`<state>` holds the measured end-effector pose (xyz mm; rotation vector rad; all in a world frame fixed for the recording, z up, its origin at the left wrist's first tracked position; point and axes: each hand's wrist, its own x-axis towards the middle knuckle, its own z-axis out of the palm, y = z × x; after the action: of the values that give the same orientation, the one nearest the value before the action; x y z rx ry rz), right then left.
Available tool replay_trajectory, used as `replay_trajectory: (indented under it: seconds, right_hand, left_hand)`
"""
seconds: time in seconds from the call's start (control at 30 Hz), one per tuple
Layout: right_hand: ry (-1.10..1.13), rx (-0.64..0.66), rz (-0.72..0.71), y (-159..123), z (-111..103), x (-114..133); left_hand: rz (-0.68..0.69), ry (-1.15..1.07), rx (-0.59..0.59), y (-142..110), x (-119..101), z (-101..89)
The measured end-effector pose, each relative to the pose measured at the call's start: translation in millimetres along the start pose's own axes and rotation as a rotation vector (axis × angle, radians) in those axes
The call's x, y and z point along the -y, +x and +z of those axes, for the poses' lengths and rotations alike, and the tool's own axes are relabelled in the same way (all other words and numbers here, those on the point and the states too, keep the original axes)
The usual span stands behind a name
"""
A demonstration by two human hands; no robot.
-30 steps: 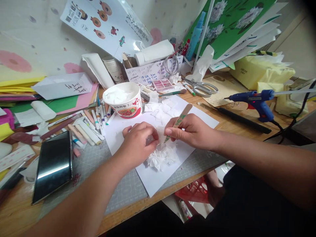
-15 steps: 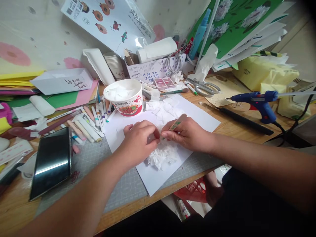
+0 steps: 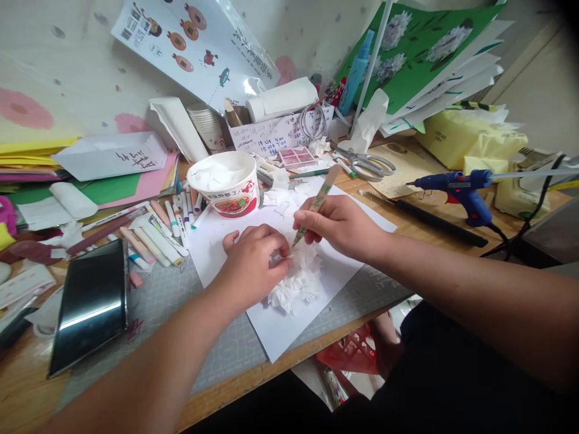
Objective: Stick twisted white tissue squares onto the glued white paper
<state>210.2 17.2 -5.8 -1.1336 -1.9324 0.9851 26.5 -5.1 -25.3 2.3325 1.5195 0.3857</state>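
Observation:
My left hand (image 3: pixel 251 262) is closed, its fingertips pinching a small white tissue piece at the edge of a crumpled tissue flower (image 3: pixel 299 281). The flower lies on a white paper sheet (image 3: pixel 275 328) over a grey cutting mat (image 3: pixel 226 349). My right hand (image 3: pixel 341 226) grips a flat patterned stick (image 3: pixel 322 193) like a pen, tip pointing down at the tissue beside my left fingertips. Small cut tissue squares (image 3: pixel 283 196) lie farther up the sheet.
A paper bowl (image 3: pixel 224 184) full of tissue stands behind the sheet, markers (image 3: pixel 158 232) to its left. A dark tablet (image 3: pixel 88 304) lies at the left. Scissors (image 3: pixel 368 161) and a blue glue gun (image 3: pixel 456 184) lie to the right. Paper stacks crowd the back.
My right hand first lowered the stick flat against my left fingertips, then raised it upright again with the tip on the tissue. My left hand stayed pinching in place.

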Motion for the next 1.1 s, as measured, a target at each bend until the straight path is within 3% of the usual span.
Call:
replay_trajectory:
  seconds: [0.1,0.23,0.33,0.43,0.6,0.77,0.93,1.03,1.1]
  right_hand:
    - [0.061,0.093,-0.092,-9.6,-6.8,-0.5]
    - [-0.108,0.246,-0.3,-20.8,-7.6,-7.6]
    - [-0.261,0.23,-0.46,-23.2,-5.6,-14.4]
    - [-0.315,0.179,-0.514,-22.4,-5.2,-17.8]
    - [-0.256,0.113,-0.508,-19.7,-6.6,-17.7]
    - [-0.19,0.127,-0.495,-15.0,-3.7,-19.8]
    - [-0.101,0.141,-0.314,-12.1,-5.0,-17.1]
    - [-0.004,0.056,-0.222,-15.8,-15.7,-11.0]
    - [-0.046,-0.03,-0.294,-20.1,-26.6,-10.6]
  left_hand:
    - [0.01,-0.014,-0.013,-0.6,0.6,0.3]
    - [0.015,-0.017,-0.029,-0.9,2.1,1.8]
    - [0.022,-0.024,-0.033,-0.3,3.2,3.2]
    - [0.021,-0.037,-0.03,-0.3,3.6,3.0]
    - [0.016,-0.043,-0.012,-1.6,2.3,0.3]
    - [0.021,-0.026,-0.017,0.9,1.0,1.5]
    - [-0.013,-0.029,-0.016,3.4,0.7,2.1]
    - [-0.023,-0.048,-0.021,3.5,-0.5,1.5]
    - [-0.029,-0.1,-0.035,3.8,-0.4,1.2]
